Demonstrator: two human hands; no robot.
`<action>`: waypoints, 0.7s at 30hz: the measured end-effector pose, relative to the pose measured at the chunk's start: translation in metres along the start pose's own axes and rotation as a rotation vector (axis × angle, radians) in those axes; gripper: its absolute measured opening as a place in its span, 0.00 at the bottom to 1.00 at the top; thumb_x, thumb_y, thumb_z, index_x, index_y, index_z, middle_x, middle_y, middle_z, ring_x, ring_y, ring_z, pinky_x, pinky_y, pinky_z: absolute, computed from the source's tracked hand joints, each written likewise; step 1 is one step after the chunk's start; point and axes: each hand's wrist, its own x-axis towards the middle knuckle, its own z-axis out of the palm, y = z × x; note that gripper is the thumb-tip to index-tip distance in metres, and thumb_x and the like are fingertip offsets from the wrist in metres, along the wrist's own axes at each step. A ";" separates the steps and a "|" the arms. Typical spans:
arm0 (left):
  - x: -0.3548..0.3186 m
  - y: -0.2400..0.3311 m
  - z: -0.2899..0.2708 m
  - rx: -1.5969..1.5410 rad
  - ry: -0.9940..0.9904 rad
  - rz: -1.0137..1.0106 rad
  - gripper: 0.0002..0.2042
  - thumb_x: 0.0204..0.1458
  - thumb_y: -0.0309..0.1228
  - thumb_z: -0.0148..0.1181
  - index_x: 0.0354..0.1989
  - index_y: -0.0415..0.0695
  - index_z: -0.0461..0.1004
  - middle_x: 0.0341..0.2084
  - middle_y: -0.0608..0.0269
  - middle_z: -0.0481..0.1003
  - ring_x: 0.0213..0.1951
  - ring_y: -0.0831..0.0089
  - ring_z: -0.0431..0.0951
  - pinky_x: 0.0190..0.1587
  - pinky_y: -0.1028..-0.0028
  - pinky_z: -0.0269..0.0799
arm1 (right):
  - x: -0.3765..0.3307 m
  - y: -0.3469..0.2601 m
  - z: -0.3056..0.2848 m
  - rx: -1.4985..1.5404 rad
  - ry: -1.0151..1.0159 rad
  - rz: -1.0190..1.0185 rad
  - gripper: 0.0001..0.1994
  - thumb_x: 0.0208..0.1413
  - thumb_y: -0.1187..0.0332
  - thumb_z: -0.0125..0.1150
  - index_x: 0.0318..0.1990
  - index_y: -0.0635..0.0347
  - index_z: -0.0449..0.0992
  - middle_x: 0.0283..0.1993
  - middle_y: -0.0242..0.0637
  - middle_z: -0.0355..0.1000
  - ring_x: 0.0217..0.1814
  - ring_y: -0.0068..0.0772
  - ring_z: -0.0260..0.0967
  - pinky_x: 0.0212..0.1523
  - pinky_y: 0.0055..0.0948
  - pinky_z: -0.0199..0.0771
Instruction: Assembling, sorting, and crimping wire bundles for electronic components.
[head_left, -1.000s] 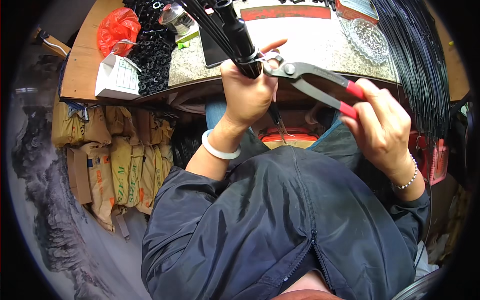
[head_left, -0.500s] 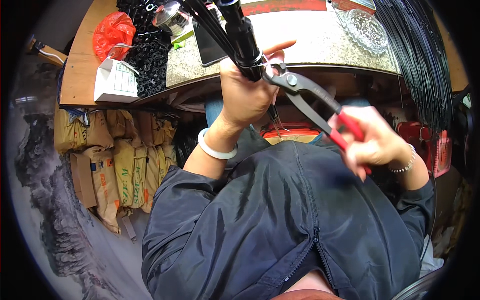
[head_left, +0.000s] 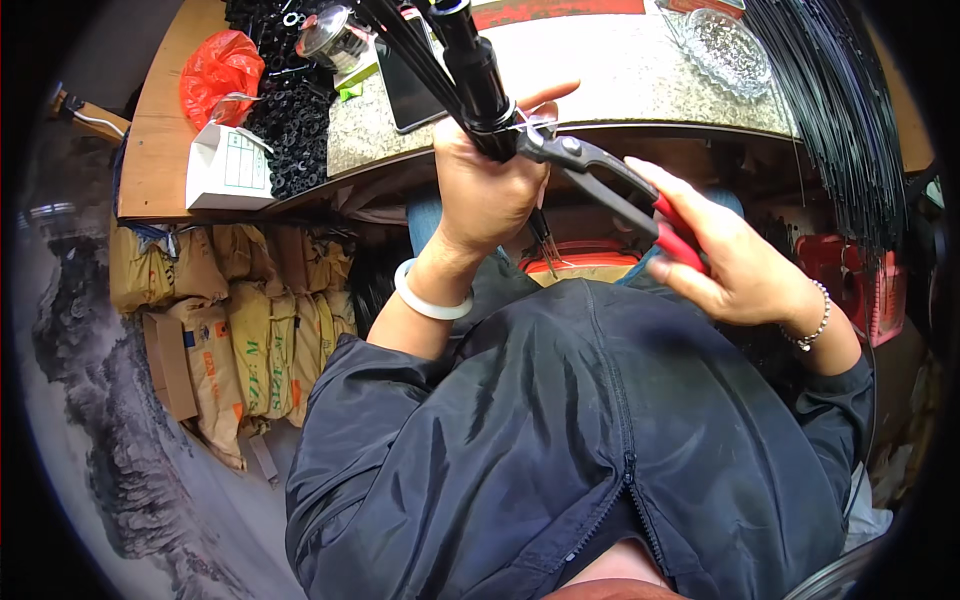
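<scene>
My left hand [head_left: 488,195] is closed around a black stepped tube [head_left: 476,72] with thin black rods along it, which looks like an umbrella frame. Its index finger points out to the right. A thin silvery wire [head_left: 521,120] sits by a collar near the tube's lower end. Red-handled pincers [head_left: 608,170] have their jaws at this wire, beside the tube; whether they bite it is too small to tell. My right hand [head_left: 745,260] grips the pincers' handles. Rods with thin metal tips [head_left: 545,240] show below my left hand.
On the table, small black parts [head_left: 300,145] lie by a white box [head_left: 228,170] and a red plastic bag [head_left: 222,78]. A phone [head_left: 408,90] lies behind my left hand. Right are a glass dish [head_left: 728,55] and long black rods [head_left: 835,110]. Sacks [head_left: 245,330] stand lower left.
My right hand has shifted up and left along the pincers, and their handles are closer together. The jaws have turned slightly at the wire. My left hand still holds the tube.
</scene>
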 end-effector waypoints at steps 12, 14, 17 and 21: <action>-0.004 -0.013 -0.003 0.047 -0.010 0.065 0.12 0.47 0.19 0.54 0.41 0.29 0.73 0.23 0.61 0.74 0.14 0.87 0.65 0.14 0.87 0.59 | 0.004 -0.015 -0.018 0.256 -0.134 0.343 0.11 0.60 0.67 0.45 0.46 0.64 0.67 0.26 0.42 0.67 0.26 0.38 0.64 0.30 0.30 0.65; -0.004 -0.014 0.001 0.014 -0.001 0.060 0.12 0.46 0.18 0.53 0.40 0.29 0.73 0.24 0.60 0.75 0.14 0.87 0.65 0.14 0.87 0.59 | 0.002 -0.002 -0.018 0.059 -0.103 0.208 0.13 0.62 0.63 0.43 0.31 0.63 0.64 0.17 0.28 0.58 0.18 0.17 0.52 0.19 0.19 0.55; -0.003 -0.010 0.003 0.075 -0.020 0.042 0.12 0.45 0.16 0.50 0.39 0.29 0.73 0.24 0.59 0.75 0.13 0.87 0.65 0.14 0.87 0.60 | 0.002 -0.016 -0.030 -0.118 -0.076 0.261 0.15 0.60 0.63 0.48 0.25 0.62 0.60 0.15 0.35 0.56 0.17 0.27 0.48 0.20 0.26 0.54; 0.003 -0.008 0.004 0.178 -0.027 0.061 0.14 0.45 0.13 0.46 0.41 0.30 0.73 0.18 0.63 0.73 0.12 0.88 0.64 0.14 0.87 0.58 | 0.002 -0.022 -0.038 -0.449 0.030 0.142 0.07 0.58 0.68 0.50 0.34 0.62 0.61 0.19 0.41 0.58 0.19 0.35 0.51 0.23 0.26 0.57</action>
